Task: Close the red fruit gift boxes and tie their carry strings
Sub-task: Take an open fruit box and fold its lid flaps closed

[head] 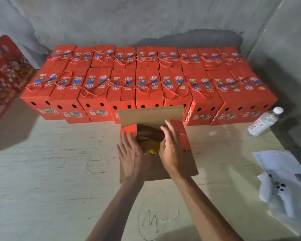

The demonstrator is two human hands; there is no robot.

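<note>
Both hands, left hand (132, 153) and right hand (171, 146), are resting with fingers apart on the open red gift box (181, 134) mid-floor. Its cardboard flaps (149, 115) are looking stiff but bendy; pressing their edges is likely best.

view count: one, head-worn wide-angle; no second view, so no overlap.
position: above the floor (50, 171), over the person's own forearms.
facing: forward and steeply down, toward the far wall (146, 20).
nearness: close to the open box (151, 117) at frame centre; both hands reach it from the bottom edge.
far field: rows of closed red boxes (146, 80) along the wall.
right edge: water bottle (262, 122), white plastic bag (285, 185).
left edge: blurred red carton (5, 75), near the lens.
distortion: edges bow outward.
</note>
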